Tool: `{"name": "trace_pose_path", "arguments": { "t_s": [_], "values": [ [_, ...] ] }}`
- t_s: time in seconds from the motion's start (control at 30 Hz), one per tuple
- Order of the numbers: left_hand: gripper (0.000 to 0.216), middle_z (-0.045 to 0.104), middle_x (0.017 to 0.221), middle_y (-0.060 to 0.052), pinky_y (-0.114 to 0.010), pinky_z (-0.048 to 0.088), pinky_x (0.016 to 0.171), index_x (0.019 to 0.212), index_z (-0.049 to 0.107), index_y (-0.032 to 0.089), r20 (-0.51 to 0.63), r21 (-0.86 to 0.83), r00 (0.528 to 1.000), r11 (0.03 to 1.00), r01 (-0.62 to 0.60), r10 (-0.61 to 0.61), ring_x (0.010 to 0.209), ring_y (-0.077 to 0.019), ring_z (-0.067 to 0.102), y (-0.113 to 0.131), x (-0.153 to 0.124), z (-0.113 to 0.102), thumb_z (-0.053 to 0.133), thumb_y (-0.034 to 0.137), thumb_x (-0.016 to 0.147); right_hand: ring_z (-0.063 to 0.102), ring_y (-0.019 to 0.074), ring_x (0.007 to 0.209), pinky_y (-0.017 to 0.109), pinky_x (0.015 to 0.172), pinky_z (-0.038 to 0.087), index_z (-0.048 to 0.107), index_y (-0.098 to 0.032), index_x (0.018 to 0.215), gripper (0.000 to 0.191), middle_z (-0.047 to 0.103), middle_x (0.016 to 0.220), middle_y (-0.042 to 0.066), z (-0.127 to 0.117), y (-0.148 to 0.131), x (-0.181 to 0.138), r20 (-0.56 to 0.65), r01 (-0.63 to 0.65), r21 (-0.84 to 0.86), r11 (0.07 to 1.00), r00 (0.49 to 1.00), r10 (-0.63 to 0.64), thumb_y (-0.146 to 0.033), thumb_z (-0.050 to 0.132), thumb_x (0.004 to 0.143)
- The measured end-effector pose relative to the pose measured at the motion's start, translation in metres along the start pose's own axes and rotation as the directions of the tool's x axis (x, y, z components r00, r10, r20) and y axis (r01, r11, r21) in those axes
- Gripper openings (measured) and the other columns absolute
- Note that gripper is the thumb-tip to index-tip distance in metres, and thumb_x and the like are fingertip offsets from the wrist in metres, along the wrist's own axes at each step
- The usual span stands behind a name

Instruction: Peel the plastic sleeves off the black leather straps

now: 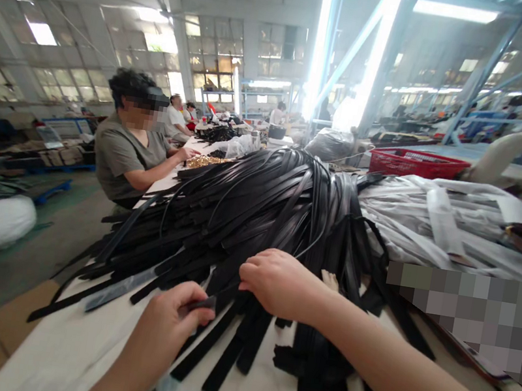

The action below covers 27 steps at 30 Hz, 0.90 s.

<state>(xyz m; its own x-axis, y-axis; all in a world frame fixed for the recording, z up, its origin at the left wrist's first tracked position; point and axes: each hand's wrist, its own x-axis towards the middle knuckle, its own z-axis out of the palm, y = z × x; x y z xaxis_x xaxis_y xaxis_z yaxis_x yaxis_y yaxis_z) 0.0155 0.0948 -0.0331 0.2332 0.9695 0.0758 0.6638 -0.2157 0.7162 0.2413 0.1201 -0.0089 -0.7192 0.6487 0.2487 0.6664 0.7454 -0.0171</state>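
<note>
A big heap of black leather straps [258,215] covers the white worktable [68,350] in front of me. My left hand [169,323] is closed in a pinch on the end of one black strap [199,304] near the table's front. My right hand [277,282] reaches across from the right and lies knuckles-up on the near edge of the heap, fingers curled down into the straps. What its fingers hold is hidden.
A pile of grey-white straps [454,226] lies at the right, with a red basket [415,162] behind it. A co-worker in a grey shirt [123,157] stands at the table's left by gold fittings [204,161]. Sacks and cardboard lie on the floor at left.
</note>
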Motion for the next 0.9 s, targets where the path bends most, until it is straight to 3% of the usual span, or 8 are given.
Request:
{"name": "trace_pose_path", "arguments": {
  "t_s": [0.2,0.33,0.43,0.53,0.6,0.7,0.8,0.9],
  "values": [
    [0.018,0.068,0.070,0.000,-0.028,0.040,0.063,0.070,0.060,0.022,0.038,0.307,0.975,0.926,-0.218,0.217,0.069,-0.0190,0.063,-0.004,-0.006,0.005,0.048,0.019,0.082,0.058,0.0151,0.065,0.032,0.055,0.032,0.054,-0.017,0.089,0.009,0.061,0.082,0.003,0.007,-0.040,0.003,0.011,0.082,-0.077,0.994,0.997,-0.082,-0.022,0.047,0.092],
    [0.024,0.069,0.070,-0.002,-0.028,0.042,0.060,0.072,0.060,0.024,-0.003,0.415,0.941,0.857,-0.307,0.339,0.068,-0.0199,0.065,-0.012,-0.006,0.004,0.042,0.020,0.088,0.060,0.0150,0.066,0.030,0.052,0.031,0.053,-0.017,0.092,0.016,0.062,0.081,0.003,0.011,-0.043,0.004,-0.004,0.082,-0.064,0.995,0.997,-0.083,-0.028,0.043,0.096],
    [0.012,0.072,0.087,-0.003,-0.031,0.047,0.074,0.090,0.063,0.025,-0.100,0.400,0.936,0.875,-0.273,0.338,0.083,-0.0222,0.066,-0.016,-0.004,0.000,0.052,0.024,0.086,0.060,0.0146,0.062,0.029,0.050,0.027,0.053,-0.018,0.092,0.013,0.064,0.078,0.002,0.013,-0.034,0.004,0.048,0.029,-0.092,0.995,0.999,-0.024,-0.027,0.044,0.095],
    [0.050,0.062,0.124,-0.008,-0.039,0.039,0.102,0.119,0.056,0.021,-0.144,0.367,0.946,0.903,-0.222,0.291,0.117,-0.0274,0.054,-0.015,-0.002,-0.008,0.070,0.020,0.071,0.060,0.0153,0.062,0.029,0.050,0.027,0.056,-0.018,0.093,0.008,0.063,0.078,0.002,0.014,-0.028,0.004,0.076,0.034,-0.129,0.991,0.997,-0.024,-0.018,0.049,0.089],
    [0.065,0.054,0.134,-0.012,-0.044,0.032,0.108,0.126,0.051,0.017,-0.117,0.307,0.977,0.942,-0.133,0.176,0.126,-0.0297,0.045,-0.014,-0.002,-0.012,0.074,0.020,0.065,0.059,0.0163,0.064,0.030,0.052,0.029,0.058,-0.018,0.100,0.013,0.062,0.079,0.002,0.014,-0.027,0.004,0.040,0.027,-0.142,0.989,0.999,-0.022,-0.018,0.050,0.089],
    [0.051,0.061,0.120,-0.012,-0.042,0.041,0.097,0.117,0.056,0.016,0.032,0.135,0.999,0.991,-0.001,-0.004,0.112,-0.0291,0.054,-0.010,-0.005,-0.016,0.071,0.032,0.071,0.057,0.0162,0.067,0.031,0.058,0.033,0.056,-0.020,0.116,0.026,0.060,0.082,0.003,0.013,-0.029,0.003,-0.020,0.035,-0.136,0.990,0.999,-0.038,-0.021,0.050,0.091],
    [0.035,0.066,0.096,-0.007,-0.035,0.044,0.081,0.096,0.062,0.017,0.162,-0.009,0.987,1.000,-0.021,0.022,0.091,-0.0247,0.059,-0.005,-0.009,-0.018,0.053,0.049,0.084,0.055,0.0173,0.076,0.032,0.068,0.038,0.052,-0.022,0.127,0.034,0.058,0.087,0.004,0.015,-0.031,0.004,-0.083,0.064,-0.118,0.991,0.994,-0.074,-0.032,0.048,0.095],
    [0.046,0.062,0.073,-0.003,-0.029,0.042,0.069,0.076,0.058,0.017,0.288,-0.139,0.958,0.990,0.036,0.006,0.072,-0.0183,0.056,-0.001,-0.011,-0.023,0.036,0.054,0.091,0.052,0.0204,0.086,0.033,0.077,0.039,0.048,-0.014,0.133,0.049,0.056,0.093,0.007,0.019,-0.031,0.003,-0.168,0.055,-0.126,0.990,0.983,-0.076,-0.046,0.042,0.096]
  ]
}}
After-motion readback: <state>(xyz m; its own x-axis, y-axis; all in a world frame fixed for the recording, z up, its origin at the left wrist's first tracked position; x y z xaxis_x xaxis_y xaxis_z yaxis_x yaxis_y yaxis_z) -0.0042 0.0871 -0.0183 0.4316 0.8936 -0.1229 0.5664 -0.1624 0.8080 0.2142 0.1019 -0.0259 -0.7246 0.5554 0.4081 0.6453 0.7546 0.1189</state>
